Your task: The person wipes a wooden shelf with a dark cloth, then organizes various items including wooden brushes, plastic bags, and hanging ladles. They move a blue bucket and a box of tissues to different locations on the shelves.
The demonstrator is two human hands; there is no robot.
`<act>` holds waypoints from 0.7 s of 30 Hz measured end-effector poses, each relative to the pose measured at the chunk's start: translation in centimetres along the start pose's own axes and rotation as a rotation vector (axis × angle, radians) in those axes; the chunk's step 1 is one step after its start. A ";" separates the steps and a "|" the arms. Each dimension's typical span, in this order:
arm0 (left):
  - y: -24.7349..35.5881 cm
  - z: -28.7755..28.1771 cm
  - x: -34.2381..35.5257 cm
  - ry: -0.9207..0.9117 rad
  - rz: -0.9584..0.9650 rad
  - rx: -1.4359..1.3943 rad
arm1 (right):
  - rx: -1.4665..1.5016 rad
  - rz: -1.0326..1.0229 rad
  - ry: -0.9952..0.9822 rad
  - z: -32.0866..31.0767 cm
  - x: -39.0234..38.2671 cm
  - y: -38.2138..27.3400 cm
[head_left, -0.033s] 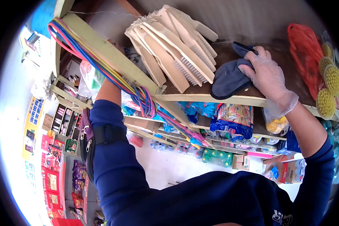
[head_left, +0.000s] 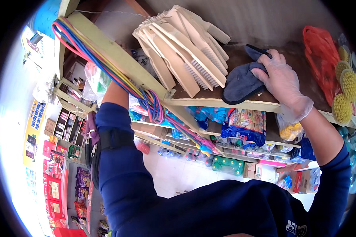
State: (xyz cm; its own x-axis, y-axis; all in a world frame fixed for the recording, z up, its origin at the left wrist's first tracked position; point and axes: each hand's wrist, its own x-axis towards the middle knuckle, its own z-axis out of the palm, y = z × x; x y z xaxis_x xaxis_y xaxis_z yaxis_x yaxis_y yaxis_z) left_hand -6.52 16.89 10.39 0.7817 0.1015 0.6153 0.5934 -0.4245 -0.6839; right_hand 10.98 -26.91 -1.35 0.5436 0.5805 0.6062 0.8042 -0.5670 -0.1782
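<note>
My right hand (head_left: 279, 77), in a clear plastic glove, grips a dark blue-grey cloth (head_left: 241, 81) and presses it on the brown shelf board (head_left: 235, 57). To the left of the cloth hangs a cluster of pale wooden-handled brushes (head_left: 178, 59) with white bristles, strung on a wire (head_left: 110, 14). My left forearm (head_left: 116, 96) reaches up behind a pale wooden post (head_left: 118, 55) and a bundle of coloured cords (head_left: 106, 71). The post and cords hide my left hand, so its fingers do not show.
A red plastic bag (head_left: 320, 59) and yellow round brushes (head_left: 346, 91) hang at the right. On the shelf below lie a blue-edged packet (head_left: 245, 126) and a bag with yellow contents (head_left: 292, 130). A clear plastic bag (head_left: 94, 79) hangs near my left forearm. Green-wrapped bottles (head_left: 228, 166) stand lower down.
</note>
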 end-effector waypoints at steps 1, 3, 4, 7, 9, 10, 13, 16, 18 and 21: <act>0.1 -0.1 0.3 0.007 -0.005 -0.011 | -0.005 0.005 -0.006 -0.1 0.0 -0.1; 0.1 -0.6 -0.1 0.008 -0.022 -0.036 | -0.016 0.016 -0.019 -0.2 0.0 -0.3; 0.3 -0.7 -0.1 0.017 -0.027 -0.054 | -0.012 0.010 -0.018 -0.3 0.0 -0.3; 0.4 -1.1 0.2 0.026 -0.043 -0.075 | -0.007 0.001 -0.028 -0.3 0.0 -0.2; 0.5 -1.5 0.4 0.034 -0.053 -0.087 | -0.011 0.013 -0.044 -0.4 0.1 -0.4; 0.5 -1.4 0.3 0.039 -0.055 -0.093 | -0.012 0.004 -0.038 -0.4 0.1 -0.4; 0.5 -1.5 0.3 0.051 -0.062 -0.121 | -0.016 -0.015 -0.019 0.0 0.1 -0.1; 0.3 -1.5 0.4 0.062 -0.060 -0.165 | -0.024 -0.011 -0.017 0.1 0.1 -0.2; 0.4 -1.8 0.3 0.072 -0.059 -0.193 | -0.030 0.007 -0.040 -0.3 0.1 -0.4; 0.6 -2.4 0.3 0.085 -0.062 -0.261 | -0.029 0.002 -0.046 -0.1 0.1 -0.3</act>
State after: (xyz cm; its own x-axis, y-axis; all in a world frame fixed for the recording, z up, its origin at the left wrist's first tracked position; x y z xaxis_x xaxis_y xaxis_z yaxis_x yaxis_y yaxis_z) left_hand -6.36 14.49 11.14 0.7198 0.0635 0.6913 0.5619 -0.6380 -0.5265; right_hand 10.81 -26.75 -1.10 0.5561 0.6055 0.5693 0.7962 -0.5846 -0.1559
